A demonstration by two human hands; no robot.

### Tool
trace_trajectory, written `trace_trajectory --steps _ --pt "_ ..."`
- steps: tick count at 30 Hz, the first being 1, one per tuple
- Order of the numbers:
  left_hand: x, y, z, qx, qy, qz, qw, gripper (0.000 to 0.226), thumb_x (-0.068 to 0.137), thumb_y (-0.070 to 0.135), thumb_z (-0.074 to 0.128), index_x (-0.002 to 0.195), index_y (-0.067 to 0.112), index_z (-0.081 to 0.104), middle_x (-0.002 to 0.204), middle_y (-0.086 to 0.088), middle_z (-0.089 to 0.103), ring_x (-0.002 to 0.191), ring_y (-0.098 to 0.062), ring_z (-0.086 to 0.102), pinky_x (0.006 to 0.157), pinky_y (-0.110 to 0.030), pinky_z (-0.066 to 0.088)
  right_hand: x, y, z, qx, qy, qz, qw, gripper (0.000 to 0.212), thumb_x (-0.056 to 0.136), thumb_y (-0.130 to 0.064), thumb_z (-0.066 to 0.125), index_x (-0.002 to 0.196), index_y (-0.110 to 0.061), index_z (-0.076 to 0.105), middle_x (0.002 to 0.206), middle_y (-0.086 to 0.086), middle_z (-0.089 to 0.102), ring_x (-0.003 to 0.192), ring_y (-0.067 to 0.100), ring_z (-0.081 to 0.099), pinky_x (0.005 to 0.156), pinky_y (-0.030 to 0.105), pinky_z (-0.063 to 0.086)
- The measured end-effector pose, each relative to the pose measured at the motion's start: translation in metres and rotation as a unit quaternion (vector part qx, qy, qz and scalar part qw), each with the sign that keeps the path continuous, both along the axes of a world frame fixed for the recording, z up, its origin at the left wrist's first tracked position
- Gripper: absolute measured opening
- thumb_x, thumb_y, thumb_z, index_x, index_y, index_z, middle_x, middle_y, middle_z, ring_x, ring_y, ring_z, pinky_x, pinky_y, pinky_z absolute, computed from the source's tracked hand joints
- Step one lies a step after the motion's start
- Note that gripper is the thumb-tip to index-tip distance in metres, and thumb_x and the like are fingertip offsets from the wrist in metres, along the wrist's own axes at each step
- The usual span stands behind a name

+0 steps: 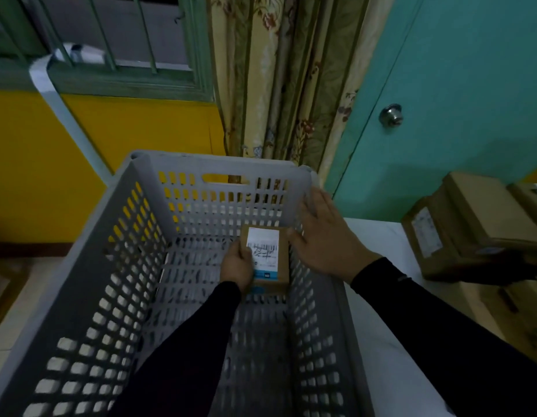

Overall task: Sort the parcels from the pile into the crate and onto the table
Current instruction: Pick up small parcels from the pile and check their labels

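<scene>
Looking down through the head camera, I saw my left hand (237,267) closed around the near left edge of a small brown cardboard parcel with a white barcode label (265,260), fingers curled under it and thumb on top. The parcel was inside the large grey perforated plastic crate (89,266), toward its far right corner; I could not tell whether it touched the floor. Its long axis ran away from me toward the crate's far wall, label facing up. My right hand (324,236) was spread wide and flat, holding nothing, palm down over the crate's right rim, thumb just beside the parcel's far right edge. Both forearms, in black sleeves, reached forward, the left inside the crate, the right crossing its rim from the white table (378,239). A pile of brown cardboard boxes (472,227) sat on that table, well apart to the right.
</scene>
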State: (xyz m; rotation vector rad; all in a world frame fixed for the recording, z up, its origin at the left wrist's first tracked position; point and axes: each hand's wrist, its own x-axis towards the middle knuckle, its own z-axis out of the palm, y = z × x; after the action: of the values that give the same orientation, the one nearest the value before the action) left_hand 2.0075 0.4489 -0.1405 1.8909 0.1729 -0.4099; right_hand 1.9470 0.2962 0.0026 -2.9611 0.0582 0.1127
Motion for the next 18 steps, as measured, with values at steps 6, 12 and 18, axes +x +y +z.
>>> trace_trajectory --steps 6,12,18 --pt "-0.006 -0.009 -0.010 0.058 -0.048 0.040 0.996 0.032 0.110 0.027 0.034 0.128 0.011 0.055 0.121 -0.011 0.066 0.094 -0.028 0.062 0.080 -0.039 0.053 -0.004 0.004 0.014 0.001 0.013 -0.013 1.000 0.065 0.108 -0.041 0.037 0.160 -0.007 0.016 0.167 0.023 -0.010 0.156 0.036 -0.011 0.125 0.042 -0.002" --pt "-0.005 -0.013 -0.011 0.076 -0.031 0.063 0.995 0.020 0.110 0.023 0.032 0.107 0.017 0.050 0.113 -0.010 0.066 0.085 -0.023 0.056 0.073 -0.033 0.043 -0.006 0.005 0.015 0.014 0.011 -0.020 1.000 0.064 0.108 -0.041 0.037 0.160 -0.008 0.022 0.168 0.022 -0.011 0.156 0.036 -0.011 0.126 0.042 -0.002" --pt "-0.005 -0.010 -0.013 0.072 0.001 0.047 0.996 0.030 0.107 0.033 0.043 0.118 0.006 0.049 0.115 -0.018 0.067 0.089 -0.029 0.062 0.071 -0.034 0.046 -0.006 0.003 0.012 0.017 0.000 -0.020 1.000 0.062 0.107 -0.042 0.038 0.158 -0.009 0.028 0.167 0.024 -0.008 0.156 0.038 -0.009 0.127 0.046 0.001"
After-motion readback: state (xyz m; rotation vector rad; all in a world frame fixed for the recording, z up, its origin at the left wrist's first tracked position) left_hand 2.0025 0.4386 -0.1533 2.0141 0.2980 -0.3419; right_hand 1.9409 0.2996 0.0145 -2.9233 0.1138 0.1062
